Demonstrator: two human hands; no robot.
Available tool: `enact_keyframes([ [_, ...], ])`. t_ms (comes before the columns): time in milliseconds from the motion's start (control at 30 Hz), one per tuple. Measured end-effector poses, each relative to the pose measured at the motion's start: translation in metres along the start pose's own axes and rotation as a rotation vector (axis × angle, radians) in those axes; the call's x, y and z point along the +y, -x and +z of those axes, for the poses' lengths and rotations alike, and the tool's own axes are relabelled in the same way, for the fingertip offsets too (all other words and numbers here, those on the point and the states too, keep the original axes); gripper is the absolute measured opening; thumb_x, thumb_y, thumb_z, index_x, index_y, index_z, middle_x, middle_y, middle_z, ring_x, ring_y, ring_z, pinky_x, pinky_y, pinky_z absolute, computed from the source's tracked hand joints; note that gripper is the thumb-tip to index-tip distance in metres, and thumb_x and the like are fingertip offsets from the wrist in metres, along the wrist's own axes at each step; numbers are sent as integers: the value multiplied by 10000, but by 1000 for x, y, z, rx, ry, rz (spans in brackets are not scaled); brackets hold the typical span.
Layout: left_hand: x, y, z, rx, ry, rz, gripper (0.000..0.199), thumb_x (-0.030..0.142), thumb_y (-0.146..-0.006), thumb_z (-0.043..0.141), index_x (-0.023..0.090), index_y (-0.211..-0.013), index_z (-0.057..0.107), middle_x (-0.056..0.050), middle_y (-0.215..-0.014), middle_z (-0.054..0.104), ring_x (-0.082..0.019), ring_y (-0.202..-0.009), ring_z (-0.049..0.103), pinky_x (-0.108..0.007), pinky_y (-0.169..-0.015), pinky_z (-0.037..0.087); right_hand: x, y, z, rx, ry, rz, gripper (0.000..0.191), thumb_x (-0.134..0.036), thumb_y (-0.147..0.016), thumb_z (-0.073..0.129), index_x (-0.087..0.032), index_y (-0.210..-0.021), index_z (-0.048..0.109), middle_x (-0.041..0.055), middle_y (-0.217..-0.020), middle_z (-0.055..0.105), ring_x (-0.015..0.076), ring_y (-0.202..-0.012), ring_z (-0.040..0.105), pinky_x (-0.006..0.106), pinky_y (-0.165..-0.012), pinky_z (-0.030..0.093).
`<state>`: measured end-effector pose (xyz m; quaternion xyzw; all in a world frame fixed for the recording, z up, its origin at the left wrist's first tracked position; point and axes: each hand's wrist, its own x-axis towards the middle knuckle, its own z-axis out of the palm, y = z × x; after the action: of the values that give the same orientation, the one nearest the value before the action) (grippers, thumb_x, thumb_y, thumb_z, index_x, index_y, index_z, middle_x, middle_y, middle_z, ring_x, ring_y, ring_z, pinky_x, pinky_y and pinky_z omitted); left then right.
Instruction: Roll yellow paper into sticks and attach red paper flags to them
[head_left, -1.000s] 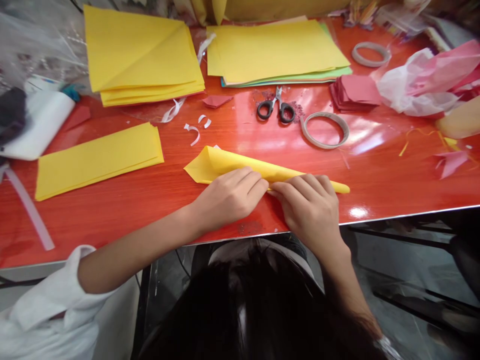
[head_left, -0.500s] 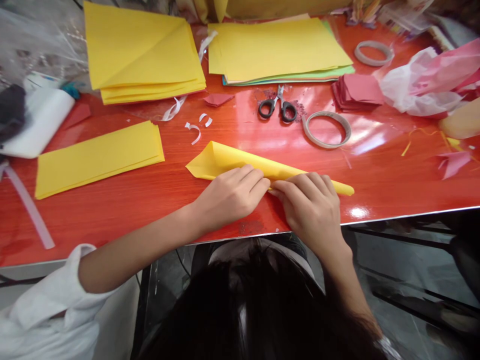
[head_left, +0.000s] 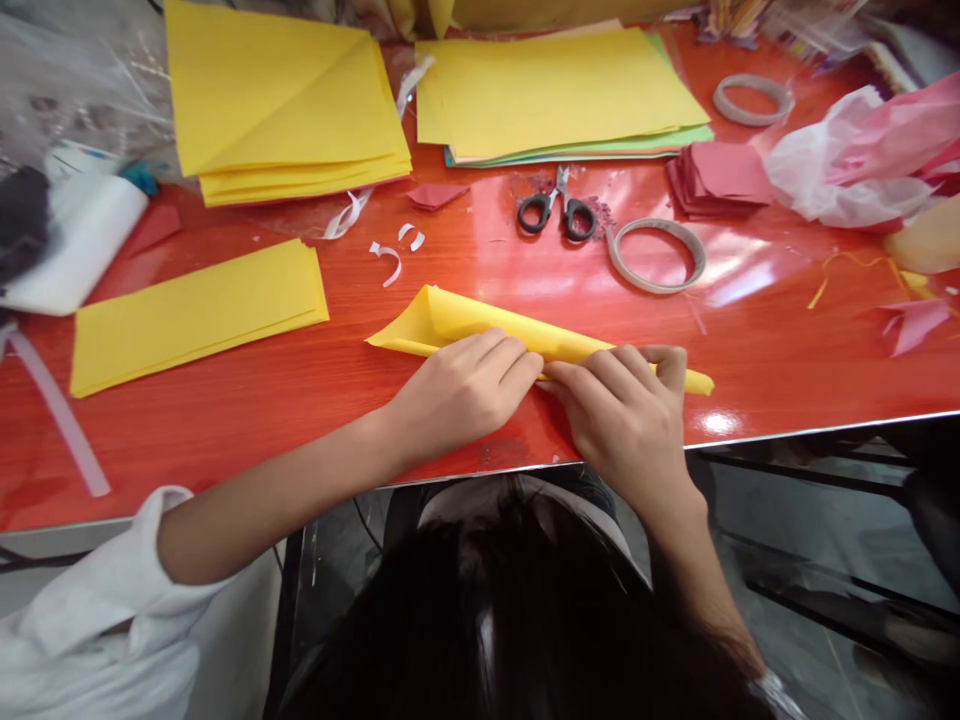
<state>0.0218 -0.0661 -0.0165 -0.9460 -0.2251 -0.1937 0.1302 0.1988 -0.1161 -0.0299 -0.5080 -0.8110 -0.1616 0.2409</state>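
Observation:
A yellow paper rolled into a long cone (head_left: pixel 517 325) lies near the table's front edge, its wide mouth to the left and its narrow tip to the right. My left hand (head_left: pixel 469 390) is closed on the cone's near side at the middle, fingers together. Just right of it, almost touching, my right hand (head_left: pixel 626 410) grips the roll nearer the tip, with its fingertips over the paper. Both thumbs are largely hidden. Black-handled scissors (head_left: pixel 557 207) and a roll of tape (head_left: pixel 657 256) lie beyond the cone.
Folded yellow strips (head_left: pixel 199 318) lie at left on the red table (head_left: pixel 225 430). Large yellow sheets (head_left: pixel 292 100) and a mixed paper stack (head_left: pixel 555 95) are at the back. Red squares (head_left: pixel 720 178), another tape roll (head_left: pixel 752 99) and pink-white tissue (head_left: pixel 847 165) lie at right.
A finger of my right hand has lifted and bent outward near the tip. The cone's left corner has shifted slightly left and up. Both hands keep their hold.

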Motion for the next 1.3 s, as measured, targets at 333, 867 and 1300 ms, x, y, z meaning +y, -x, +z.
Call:
enact_keyframes([
  [333,1,1,2,29,-28,-27,201,141,-907,406,119,-835,591,-41,-724,601,-160,-693,543,-277,-617,422,0,0,0,-8,-32,9,81,-235,-870,526,-208,-911,590,-6,-749,621,156,-703,462,337,-715,298],
  [867,2,1,1,6,-14,0,197,134,-914,388,95,-906,581,-45,-735,596,-168,-701,553,-280,-645,451,-1,-2,-1,-22,-43,-3,92,-250,-878,517,-190,-872,587,-6,-694,598,150,-670,453,313,-692,315],
  [1300,2,1,1,8,42,-5,219,139,-921,371,110,-869,582,-53,-762,613,-169,-729,560,-286,-675,455,0,-1,0,7,-44,8,81,-208,-873,516,-196,-816,572,-11,-677,599,139,-657,464,306,-676,316],
])
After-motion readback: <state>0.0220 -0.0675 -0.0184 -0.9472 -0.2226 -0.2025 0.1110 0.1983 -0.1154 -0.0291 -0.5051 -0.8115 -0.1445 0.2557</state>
